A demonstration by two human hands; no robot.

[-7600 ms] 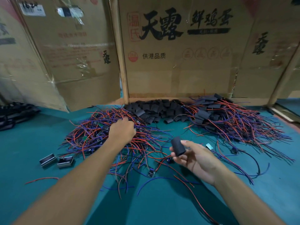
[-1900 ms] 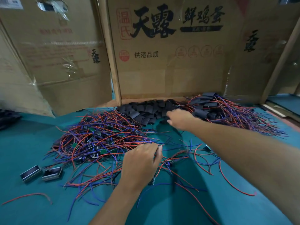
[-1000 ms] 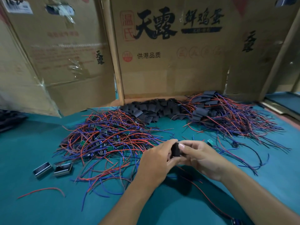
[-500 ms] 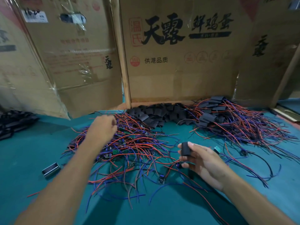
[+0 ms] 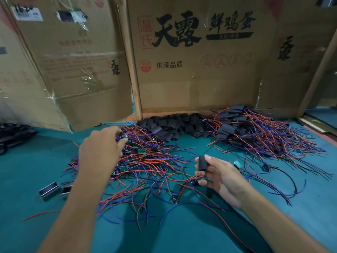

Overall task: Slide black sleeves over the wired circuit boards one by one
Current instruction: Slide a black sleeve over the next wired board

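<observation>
Your right hand (image 5: 221, 177) pinches a black sleeve (image 5: 202, 163) upright. Your left hand (image 5: 101, 149) fingers curl on a wired circuit board (image 5: 123, 136) in the pile (image 5: 145, 161).

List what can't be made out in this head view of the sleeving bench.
- Head view: what the left hand pinches at the wire pile; fingers cover it, blurred.
- Whether the black sleeve in the right hand is empty; its bore faces away.
- Dark items at the left edge: cut off.
- Small print on the cardboard box: blurred.
</observation>
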